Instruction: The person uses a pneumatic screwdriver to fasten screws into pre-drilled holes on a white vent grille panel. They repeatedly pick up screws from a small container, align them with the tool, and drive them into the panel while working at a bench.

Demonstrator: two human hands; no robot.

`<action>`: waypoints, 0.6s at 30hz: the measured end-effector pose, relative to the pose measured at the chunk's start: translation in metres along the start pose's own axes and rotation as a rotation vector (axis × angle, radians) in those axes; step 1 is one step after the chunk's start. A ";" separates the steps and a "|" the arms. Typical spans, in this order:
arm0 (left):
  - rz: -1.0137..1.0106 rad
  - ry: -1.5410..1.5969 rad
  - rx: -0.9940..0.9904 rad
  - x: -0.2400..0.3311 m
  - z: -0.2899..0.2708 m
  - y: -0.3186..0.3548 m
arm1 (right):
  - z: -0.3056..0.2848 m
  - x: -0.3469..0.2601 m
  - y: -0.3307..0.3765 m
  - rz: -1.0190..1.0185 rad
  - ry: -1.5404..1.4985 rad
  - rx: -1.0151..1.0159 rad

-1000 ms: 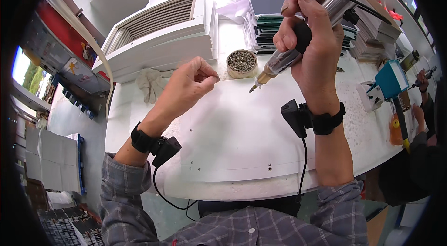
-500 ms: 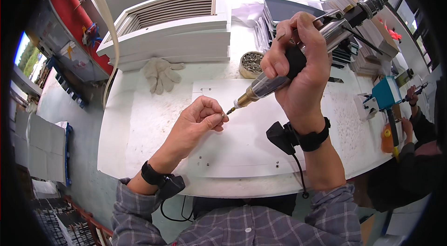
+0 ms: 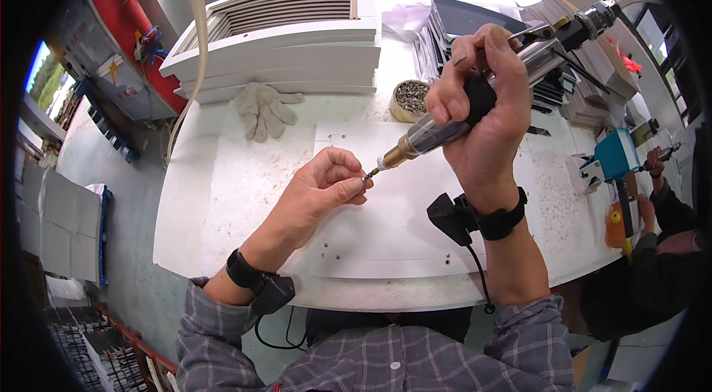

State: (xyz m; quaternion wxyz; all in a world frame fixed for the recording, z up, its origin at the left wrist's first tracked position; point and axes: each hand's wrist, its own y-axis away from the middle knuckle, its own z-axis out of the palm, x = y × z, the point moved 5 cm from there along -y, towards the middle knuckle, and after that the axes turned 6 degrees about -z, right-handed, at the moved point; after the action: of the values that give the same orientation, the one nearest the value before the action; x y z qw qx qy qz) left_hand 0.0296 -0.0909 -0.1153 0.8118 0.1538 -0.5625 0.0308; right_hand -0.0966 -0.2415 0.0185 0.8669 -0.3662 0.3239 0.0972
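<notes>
My right hand point(image 3: 493, 132) is wrapped round the dark grip of a pneumatic screwdriver point(image 3: 428, 134), which slants down to the left. Its bit reaches the fingertips of my left hand point(image 3: 322, 188), where thumb and forefinger pinch a small screw point(image 3: 365, 180). The fingers partly hide the screw, and the bit tip seems to touch it. Both hands are above a flat white panel point(image 3: 393, 244) on the table, which has small holes or fittings near its edges. Just beyond the screwdriver stands a round tub point(image 3: 396, 112) full of small screws.
A white cotton glove point(image 3: 265, 112) lies by a stack of white panels point(image 3: 297, 69), the top one louvered. Dark panels point(image 3: 475, 17) are piled behind my right hand. A teal device point(image 3: 617, 155) stands at right, near another person's hand point(image 3: 656, 162). A pale hose point(image 3: 199, 28) hangs at left.
The screwdriver's bit and my left fingertips have come closer together, with the bit now at the pinched screw. The whole view has shifted slightly.
</notes>
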 end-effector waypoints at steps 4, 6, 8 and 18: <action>0.164 -0.324 0.111 0.017 -0.007 -0.002 | 0.013 0.013 -0.007 -0.009 0.048 -0.066; 0.303 -0.586 0.184 0.029 -0.013 -0.005 | 0.027 0.028 -0.013 -0.021 0.084 -0.104; 0.325 -0.674 0.207 0.034 -0.020 -0.013 | 0.040 0.043 -0.019 -0.025 0.129 -0.143; 0.320 -0.754 0.283 0.024 -0.056 -0.033 | 0.061 0.107 -0.027 -0.009 0.244 -0.282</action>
State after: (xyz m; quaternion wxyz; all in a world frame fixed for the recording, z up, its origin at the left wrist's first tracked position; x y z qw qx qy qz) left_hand 0.0962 -0.1096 -0.1177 0.5053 0.1750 -0.8267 0.1749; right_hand 0.0270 -0.2256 -0.0024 0.7617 -0.4947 0.4082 0.0925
